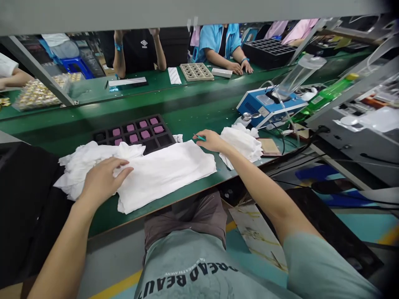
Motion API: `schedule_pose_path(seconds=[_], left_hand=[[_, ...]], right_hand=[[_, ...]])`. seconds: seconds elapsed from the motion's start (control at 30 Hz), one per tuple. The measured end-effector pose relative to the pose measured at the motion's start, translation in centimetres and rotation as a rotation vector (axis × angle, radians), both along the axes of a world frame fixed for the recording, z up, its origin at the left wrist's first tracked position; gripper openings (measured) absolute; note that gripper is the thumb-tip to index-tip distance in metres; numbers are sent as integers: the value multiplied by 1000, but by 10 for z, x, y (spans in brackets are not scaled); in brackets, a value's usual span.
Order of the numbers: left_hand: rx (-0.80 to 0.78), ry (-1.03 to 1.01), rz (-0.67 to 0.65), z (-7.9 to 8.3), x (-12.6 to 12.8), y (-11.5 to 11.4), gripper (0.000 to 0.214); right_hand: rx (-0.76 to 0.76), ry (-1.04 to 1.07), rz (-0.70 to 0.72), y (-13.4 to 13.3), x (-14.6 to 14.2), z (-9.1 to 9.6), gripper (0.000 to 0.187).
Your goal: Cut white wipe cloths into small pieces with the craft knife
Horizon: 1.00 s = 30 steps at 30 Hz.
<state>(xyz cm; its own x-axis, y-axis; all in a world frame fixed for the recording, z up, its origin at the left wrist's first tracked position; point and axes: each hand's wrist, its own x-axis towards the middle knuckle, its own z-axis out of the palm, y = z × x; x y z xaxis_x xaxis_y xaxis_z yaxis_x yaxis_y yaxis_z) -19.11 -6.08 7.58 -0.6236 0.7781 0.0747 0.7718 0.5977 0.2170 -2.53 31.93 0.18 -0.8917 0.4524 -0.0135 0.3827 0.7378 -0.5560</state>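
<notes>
My left hand [104, 179] lies on a crumpled white cloth [85, 164] at the left of the green bench, its fingers curled onto the fabric. A flat white cloth [165, 170] is spread in front of me. At that cloth's far right corner my right hand [212, 141] is closed on a thin teal tool [199, 137], like tweezers. Just behind the cloths sits a black tray [137, 133] with several pink square parts in its pockets. Another heap of white cloth [243, 143] lies right of my right hand.
A blue and white machine [269, 107] with tubing stands at the right, a green bottle [327, 94] beside it. A brown pad [269, 146] lies near the bench edge. Across the conveyor [131, 106] other people work by a beige tray [196, 71] and a black tray [269, 52].
</notes>
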Motion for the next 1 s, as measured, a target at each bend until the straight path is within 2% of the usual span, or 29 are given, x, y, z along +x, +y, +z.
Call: schedule_pose_path(seconds=[0.07,0.17,0.23,0.33,0.4,0.57,0.77,0.87,0.93,1.0], left_hand=[[-66,69,-10,1,-12,12,49],[-172,91,-12,-7,-22,19,50],[-161,40,16,-14,-25,17,48],[-38,-134,44,-18,-29,8,39],[67,-248,46,-13,-29,1,32],[332,-479,30,17,-12,-19,33],[732,-684,139,60,16,-42,33],[868,-688,211,83,18,-47,37],[876,-670,244,94,13,-49,37],[848,-667,263,99,4,-47,37]], right_hand=[[11,-18,31,3,-27,-2,35],[1,-62,97,3,-48,-4,19],[5,-72,121,2,-47,-2,9],[20,-46,120,6,-31,9,13],[20,-3,90,9,-14,24,16],[-107,235,-26,4,38,78,17],[-43,451,-72,-23,87,142,23],[-47,523,-60,-32,99,162,25],[-56,530,-45,-33,99,169,26],[-91,495,-47,-30,93,169,28]])
